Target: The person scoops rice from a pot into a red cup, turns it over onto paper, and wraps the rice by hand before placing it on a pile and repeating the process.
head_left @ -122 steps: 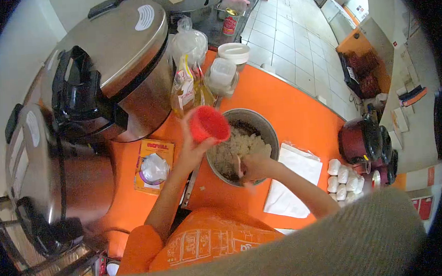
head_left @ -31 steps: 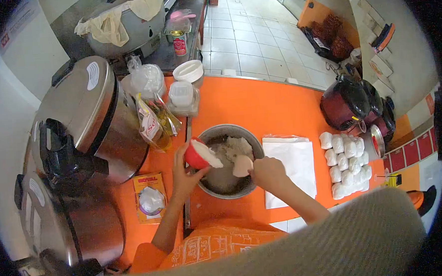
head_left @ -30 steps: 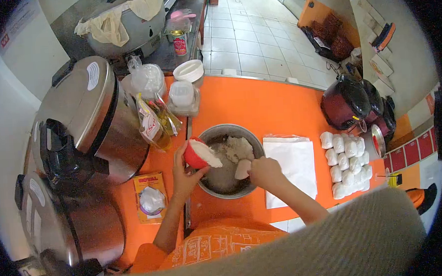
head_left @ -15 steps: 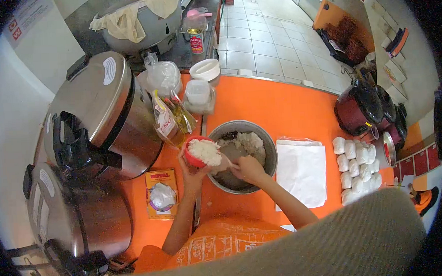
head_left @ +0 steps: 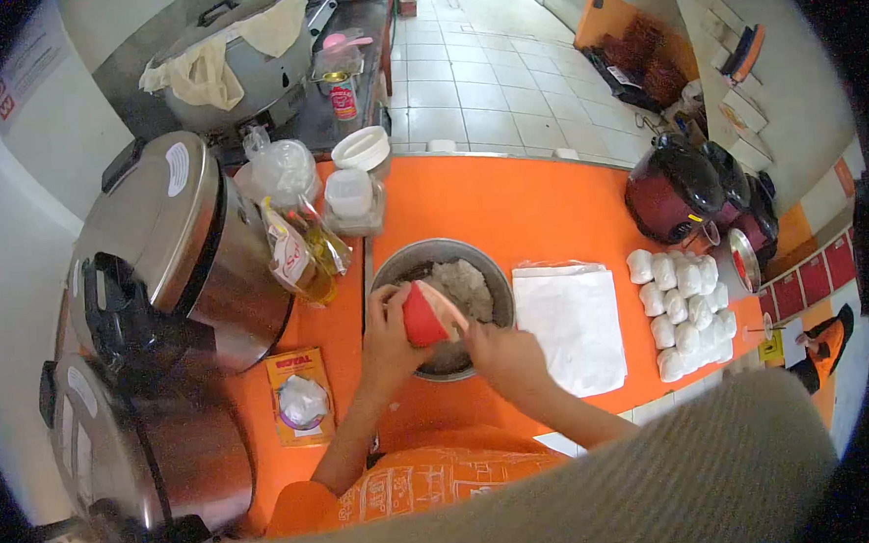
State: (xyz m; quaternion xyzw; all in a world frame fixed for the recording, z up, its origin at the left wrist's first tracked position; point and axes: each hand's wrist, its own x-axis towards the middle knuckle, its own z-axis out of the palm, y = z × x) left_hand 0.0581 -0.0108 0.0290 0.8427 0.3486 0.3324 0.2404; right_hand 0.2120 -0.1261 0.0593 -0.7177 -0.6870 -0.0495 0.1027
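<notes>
My left hand (head_left: 389, 338) is wrapped round a small red bowl (head_left: 423, 316), which is tilted on its side over a grey metal pot (head_left: 501, 273). The bowl's opening faces right, toward my right hand (head_left: 508, 361). That hand is closed on the handle of a pale rice paddle (head_left: 453, 315), whose blade is at the bowl's mouth and partly hidden. Clumped white rice (head_left: 463, 286) lies in the far part of the pot. How much is in the bowl cannot be seen.
White paper sheets (head_left: 567, 333) lie right of the pot, then rows of white wrapped bundles (head_left: 687, 307) and dark red cookers (head_left: 676, 195). Large steel cookers (head_left: 173, 256) stand at left. An orange packet (head_left: 302, 396) and an oil pouch (head_left: 306, 259) lie nearer.
The red bowl has moved right over the pot and tipped from upright, heaped with rice, onto its side. The paddle has come up to its mouth. The camera view has shifted slightly.
</notes>
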